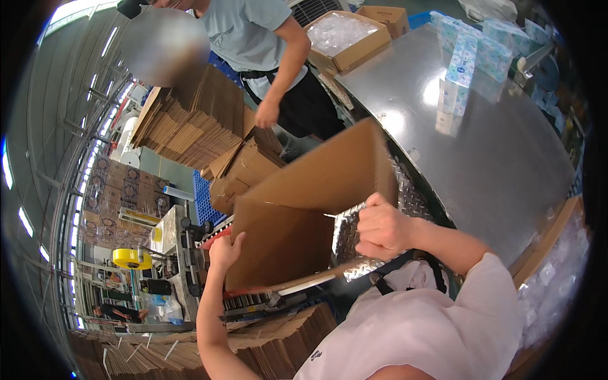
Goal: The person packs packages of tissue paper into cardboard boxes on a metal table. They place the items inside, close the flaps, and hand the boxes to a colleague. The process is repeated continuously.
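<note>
In front of me a brown cardboard carton (285, 237) stands opened out, its edges blurred by motion. Through its open middle a metal tread plate (346, 232) shows. My left hand (225, 249) grips the carton's left edge, thumb over the rim. At the right side, my right hand (382, 230) is curled on the carton's edge; its fingertips are hidden. To the right of the carton lies a steel tabletop (498, 166), with blue-patterned tissue packs (460, 66) at its far end.
A co-worker (256, 42) stands across from me beside a stack of flattened cartons (190, 123). More flattened cartons (285, 342) lie at lower left. Boxes of clear plastic film (342, 33) (551, 280) flank the table. A carton-taping machine with yellow tape (130, 259) is at left.
</note>
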A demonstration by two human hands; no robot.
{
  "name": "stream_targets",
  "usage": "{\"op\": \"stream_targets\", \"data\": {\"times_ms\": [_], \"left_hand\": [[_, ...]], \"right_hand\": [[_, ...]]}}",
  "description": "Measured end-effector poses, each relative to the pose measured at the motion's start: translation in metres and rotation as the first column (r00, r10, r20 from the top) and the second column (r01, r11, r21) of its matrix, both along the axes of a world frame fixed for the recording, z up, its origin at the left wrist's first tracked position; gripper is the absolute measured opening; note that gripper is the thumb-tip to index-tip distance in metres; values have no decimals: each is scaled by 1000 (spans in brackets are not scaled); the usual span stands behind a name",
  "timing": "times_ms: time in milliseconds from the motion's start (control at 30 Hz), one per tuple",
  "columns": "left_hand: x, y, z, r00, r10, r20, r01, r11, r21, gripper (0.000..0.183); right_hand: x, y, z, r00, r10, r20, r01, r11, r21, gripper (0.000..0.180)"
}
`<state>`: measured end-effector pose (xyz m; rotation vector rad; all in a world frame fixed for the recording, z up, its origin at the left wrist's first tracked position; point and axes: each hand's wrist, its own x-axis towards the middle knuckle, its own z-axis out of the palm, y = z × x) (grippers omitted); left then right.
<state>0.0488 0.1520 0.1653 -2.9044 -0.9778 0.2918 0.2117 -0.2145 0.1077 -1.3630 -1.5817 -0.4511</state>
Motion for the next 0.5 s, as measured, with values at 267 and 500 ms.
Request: {"op": "stream_targets", "data": {"times_ms": [267,500], "left_hand": [[15,-128,-150,825,-561,-64,493,771,-403,40],[-120,-124,-66,575,-712,403,675,136,-725,61]], "right_hand": [[-26,54,-131,903,412,122,-176,614,-769,46],[14,23,-113,884,-327,335,461,482,-745,49]]}}
